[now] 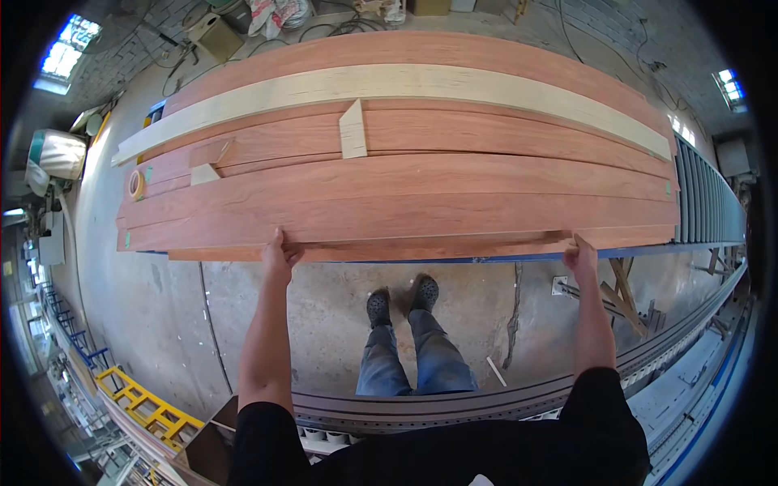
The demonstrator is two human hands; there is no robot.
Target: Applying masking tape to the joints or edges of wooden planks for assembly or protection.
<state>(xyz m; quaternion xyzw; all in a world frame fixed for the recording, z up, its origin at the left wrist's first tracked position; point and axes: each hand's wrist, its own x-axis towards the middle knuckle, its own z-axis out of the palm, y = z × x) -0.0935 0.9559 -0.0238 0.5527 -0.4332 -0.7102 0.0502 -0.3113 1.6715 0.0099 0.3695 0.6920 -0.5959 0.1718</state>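
Both my arms reach forward to the near edge of a long reddish wooden board [421, 215]. My left hand [280, 256] pinches that edge left of the middle, its fingers partly hidden under the wood. Toward the right end, my right hand [580, 257] grips the same edge, thumb on top. Between my hands a dark gap shows under the board's edge, above another reddish board. Behind it lie more reddish boards [486, 130] and a long pale strip [389, 81]. A small pale offcut with a slanted end [352, 131] rests across the boards.
A tape roll [137, 185] and another pale offcut [204, 173] lie at the left end. A blue-grey roller conveyor [705, 194] adjoins the right end. Behind me runs a machine rail [502, 397]; a yellow frame [146, 405] stands at lower left. Cables [340, 28] cross the far floor.
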